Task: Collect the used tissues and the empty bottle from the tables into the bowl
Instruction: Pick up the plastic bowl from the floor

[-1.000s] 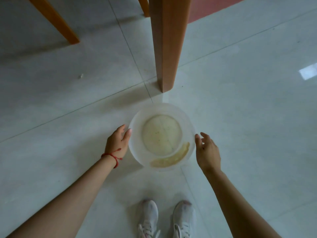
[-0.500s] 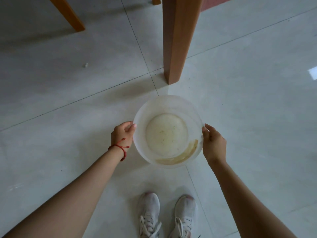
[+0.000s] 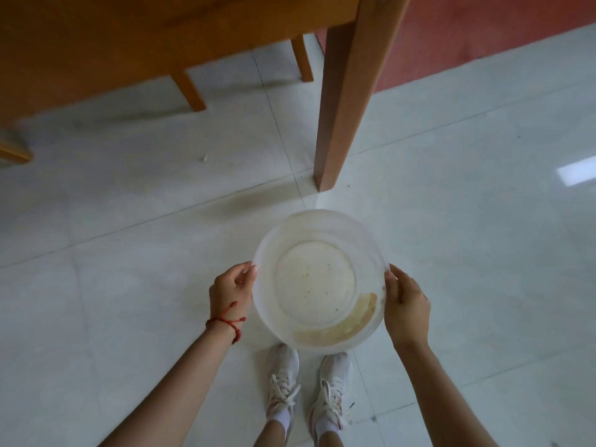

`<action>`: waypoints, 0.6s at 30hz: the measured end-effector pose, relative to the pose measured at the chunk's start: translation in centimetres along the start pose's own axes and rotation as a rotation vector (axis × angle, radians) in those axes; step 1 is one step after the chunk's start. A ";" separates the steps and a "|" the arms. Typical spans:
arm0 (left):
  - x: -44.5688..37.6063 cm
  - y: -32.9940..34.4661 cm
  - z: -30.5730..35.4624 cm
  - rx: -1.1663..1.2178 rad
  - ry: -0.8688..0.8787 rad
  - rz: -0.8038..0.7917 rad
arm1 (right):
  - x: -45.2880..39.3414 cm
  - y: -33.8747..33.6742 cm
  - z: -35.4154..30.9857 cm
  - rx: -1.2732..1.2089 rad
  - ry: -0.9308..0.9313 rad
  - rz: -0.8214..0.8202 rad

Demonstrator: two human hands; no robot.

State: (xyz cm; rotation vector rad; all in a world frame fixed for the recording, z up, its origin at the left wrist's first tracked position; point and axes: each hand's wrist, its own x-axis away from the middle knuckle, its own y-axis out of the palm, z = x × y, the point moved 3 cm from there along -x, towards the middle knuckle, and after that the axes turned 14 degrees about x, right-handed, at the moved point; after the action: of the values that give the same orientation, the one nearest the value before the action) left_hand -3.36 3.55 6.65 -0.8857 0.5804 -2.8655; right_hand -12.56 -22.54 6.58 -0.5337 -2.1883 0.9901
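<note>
A translucent white plastic bowl (image 3: pixel 319 227) is held above the tiled floor, with a yellowish stain along its lower inner wall and small specks on its base. My left hand (image 3: pixel 229 291), with a red string bracelet at the wrist, grips the bowl's left rim. My right hand (image 3: pixel 407 306) grips the right rim. The bowl holds nothing else. No tissues or bottle are in view.
A wooden table (image 3: pixel 135 43) spans the top left, its thick leg (image 3: pixel 346 101) standing just beyond the bowl. More wooden legs (image 3: pixel 190 88) stand further back. A red floor area (image 3: pixel 483 33) lies at the top right. My white sneakers (image 3: pixel 306 382) are below the bowl.
Both hands closed on the bowl's rim and lifted it off the floor towards me. The view has tilted up, so the table's underside now shows.
</note>
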 end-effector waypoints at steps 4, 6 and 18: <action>4.4 -3.6 4.7 0.011 0.034 0.015 | 3.6 -5.3 -3.8 -0.004 -0.009 -0.016; 6.5 -5.3 7.2 0.017 0.056 0.022 | 5.3 -7.9 -5.6 -0.001 -0.032 -0.007; 17.1 -14.8 17.3 0.140 0.088 0.091 | 14.3 -20.0 -15.4 0.027 -0.228 -0.013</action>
State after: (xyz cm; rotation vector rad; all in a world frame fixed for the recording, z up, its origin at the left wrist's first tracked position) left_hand -7.39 8.28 34.43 -0.6967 0.4097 -2.8325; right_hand -13.25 -18.90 35.35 -0.4102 -2.3708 1.1181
